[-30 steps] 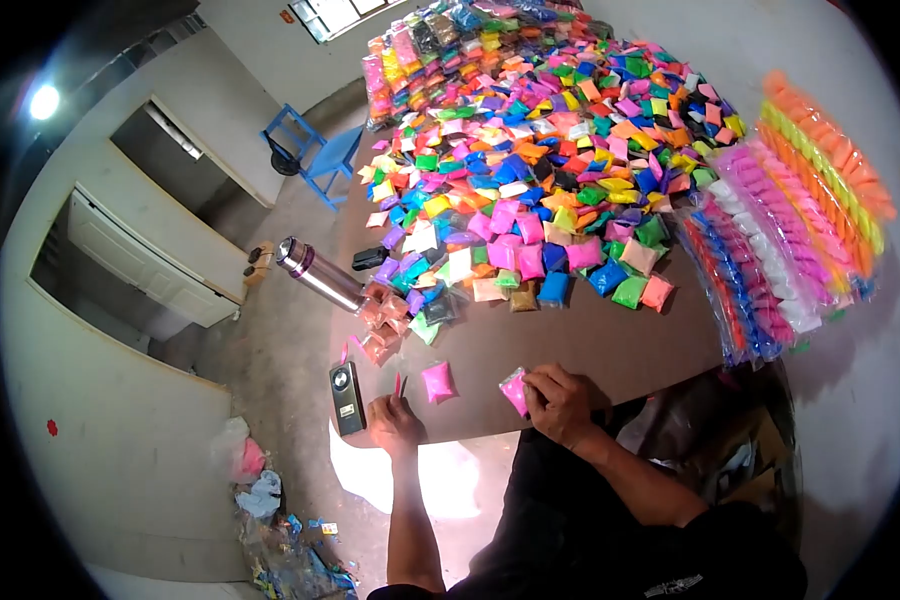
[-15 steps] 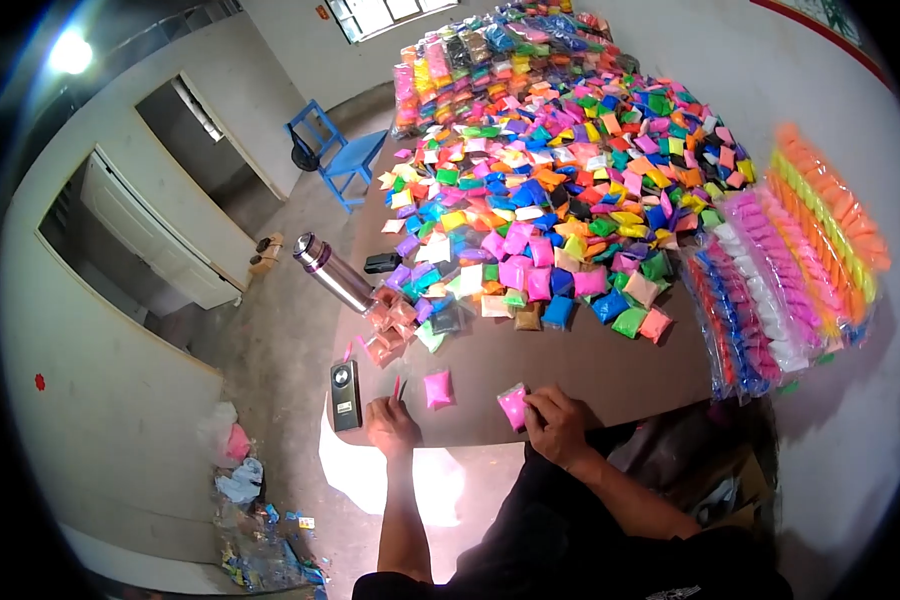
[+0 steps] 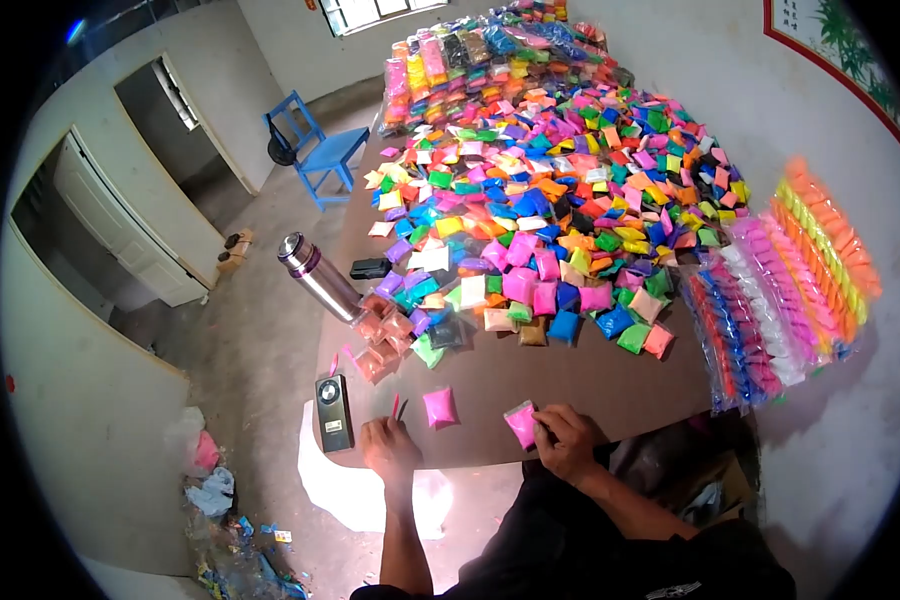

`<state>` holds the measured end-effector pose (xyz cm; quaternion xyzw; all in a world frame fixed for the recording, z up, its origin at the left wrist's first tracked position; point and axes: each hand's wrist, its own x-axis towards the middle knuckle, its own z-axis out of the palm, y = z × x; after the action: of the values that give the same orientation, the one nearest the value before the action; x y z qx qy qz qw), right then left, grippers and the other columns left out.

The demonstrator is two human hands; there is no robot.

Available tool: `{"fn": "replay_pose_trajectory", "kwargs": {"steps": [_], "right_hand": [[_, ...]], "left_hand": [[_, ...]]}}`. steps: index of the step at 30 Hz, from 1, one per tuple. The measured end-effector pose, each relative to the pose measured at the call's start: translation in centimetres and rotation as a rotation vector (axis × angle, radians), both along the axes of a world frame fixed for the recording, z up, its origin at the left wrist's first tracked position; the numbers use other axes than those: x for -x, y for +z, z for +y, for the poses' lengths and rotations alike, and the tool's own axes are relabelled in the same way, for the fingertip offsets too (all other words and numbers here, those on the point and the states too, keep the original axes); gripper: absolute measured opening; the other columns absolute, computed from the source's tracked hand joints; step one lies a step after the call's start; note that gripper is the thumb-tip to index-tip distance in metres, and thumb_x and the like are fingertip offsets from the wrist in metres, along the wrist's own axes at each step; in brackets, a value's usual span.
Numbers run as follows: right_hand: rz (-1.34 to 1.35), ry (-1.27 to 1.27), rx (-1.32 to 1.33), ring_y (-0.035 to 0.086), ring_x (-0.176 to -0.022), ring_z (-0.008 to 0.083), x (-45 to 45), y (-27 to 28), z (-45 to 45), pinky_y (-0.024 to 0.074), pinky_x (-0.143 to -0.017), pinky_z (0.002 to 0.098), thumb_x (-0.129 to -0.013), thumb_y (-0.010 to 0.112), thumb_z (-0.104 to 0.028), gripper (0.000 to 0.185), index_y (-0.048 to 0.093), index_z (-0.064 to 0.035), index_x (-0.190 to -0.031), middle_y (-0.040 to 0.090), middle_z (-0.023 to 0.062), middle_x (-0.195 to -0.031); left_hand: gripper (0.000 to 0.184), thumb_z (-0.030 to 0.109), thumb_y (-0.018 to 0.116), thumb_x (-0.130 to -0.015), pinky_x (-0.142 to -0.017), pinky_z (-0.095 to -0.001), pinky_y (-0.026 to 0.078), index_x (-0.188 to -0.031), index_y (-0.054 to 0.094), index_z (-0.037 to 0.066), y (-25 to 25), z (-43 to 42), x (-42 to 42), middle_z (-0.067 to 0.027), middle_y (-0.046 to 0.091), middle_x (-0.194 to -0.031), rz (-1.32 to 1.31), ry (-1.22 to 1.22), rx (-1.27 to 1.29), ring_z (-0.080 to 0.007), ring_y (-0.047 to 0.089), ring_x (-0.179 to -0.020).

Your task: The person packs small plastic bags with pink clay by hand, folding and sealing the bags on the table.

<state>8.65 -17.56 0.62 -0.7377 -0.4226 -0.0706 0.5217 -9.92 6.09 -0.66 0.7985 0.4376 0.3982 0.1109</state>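
My left hand [image 3: 391, 447] is closed at the table's near edge. Two thin prongs, one pinkish red and one dark, stick up from its fingers as a slim pointed tool [image 3: 398, 407]; its lower part is hidden in the hand. Between my hands a pink packet [image 3: 439, 408] lies flat on the brown table [image 3: 480, 440]. A second small pink packet [image 3: 519, 425] is pinched at its right side by my right hand [image 3: 567, 442], at the table's front edge. Left of my left hand lies a dark rectangular device with a round dial [image 3: 334, 412].
A big heap of colourful packets [image 3: 570, 215] covers the far table. Long bags of packets [image 3: 755, 310] lie at the right edge. A steel flask [image 3: 315, 275], reddish-brown packets [image 3: 378, 345] and a black case [image 3: 371, 268] stand or lie at left. A blue chair [image 3: 330, 150] is beyond.
The view has shifted, so the table sits slightly lower and to the left. The prongs in my left hand now show spread apart. My right hand still pinches the pink packet.
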Motion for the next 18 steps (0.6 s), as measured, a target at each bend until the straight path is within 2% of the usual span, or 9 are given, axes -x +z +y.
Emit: {"fn": "replay_pose_trajectory", "kwargs": {"steps": [3,4,10,12,18], "right_hand": [[0.101,-0.003,0.039,0.067,-0.08,0.0265,0.4,0.6,0.0,0.0546,-0.068,0.0332,-0.085,0.07,-0.002,0.014,0.071,-0.0028,-0.099,0.066,0.0115,-0.1],[0.1,-0.003,0.049,0.067,-0.08,0.0265,0.5,0.6,0.1,0.0546,-0.068,0.0332,-0.085,0.07,-0.002,0.014,0.071,-0.0028,-0.099,0.066,0.0115,-0.1],[0.085,-0.027,0.045,0.067,-0.074,0.0229,0.6,0.6,1.1,0.0533,-0.064,0.0303,-0.088,0.071,-0.008,0.013,0.071,-0.0019,-0.099,0.067,0.0107,-0.098],[0.161,-0.059,0.009,0.066,-0.074,0.0218,0.5,0.5,1.0,0.0534,-0.064,0.0297,-0.088,0.07,-0.008,0.012,0.071,-0.002,-0.099,0.066,0.0107,-0.098],[0.119,-0.09,0.001,0.067,-0.076,0.0239,0.8,0.5,0.9,0.0536,-0.065,0.0305,-0.088,0.071,-0.008,0.013,0.071,-0.002,-0.099,0.066,0.0109,-0.097]], "left_hand": [[0.006,0.004,0.061,-0.089,-0.068,-0.047,0.047,-0.084,0.059,0.001,0.4,0.4,0.4,-0.0162,0.059,-0.082,-0.018,-0.09,-0.027,-0.0367,0.059,-0.077],[0.008,0.008,0.063,-0.093,-0.066,-0.0471,0.047,-0.089,0.06,0.002,1.0,0.4,0.6,-0.0158,0.06,-0.083,0.022,-0.125,-0.049,-0.0371,0.06,-0.075],[0.007,0.008,0.064,-0.093,-0.067,-0.0443,0.049,-0.089,0.061,0.003,1.0,0.6,0.6,-0.0154,0.061,-0.084,-0.002,-0.078,0.004,-0.0364,0.061,-0.075],[0.008,0.008,0.065,-0.093,-0.067,-0.0439,0.049,-0.089,0.061,0.003,0.7,0.5,0.8,-0.0153,0.061,-0.084,-0.009,-0.075,0.026,-0.0361,0.061,-0.075],[0.008,0.01,0.064,-0.094,-0.067,-0.0433,0.05,-0.089,0.063,0.003,0.6,0.6,0.7,-0.0151,0.062,-0.085,-0.029,-0.1,0.012,-0.0353,0.062,-0.075]]}}
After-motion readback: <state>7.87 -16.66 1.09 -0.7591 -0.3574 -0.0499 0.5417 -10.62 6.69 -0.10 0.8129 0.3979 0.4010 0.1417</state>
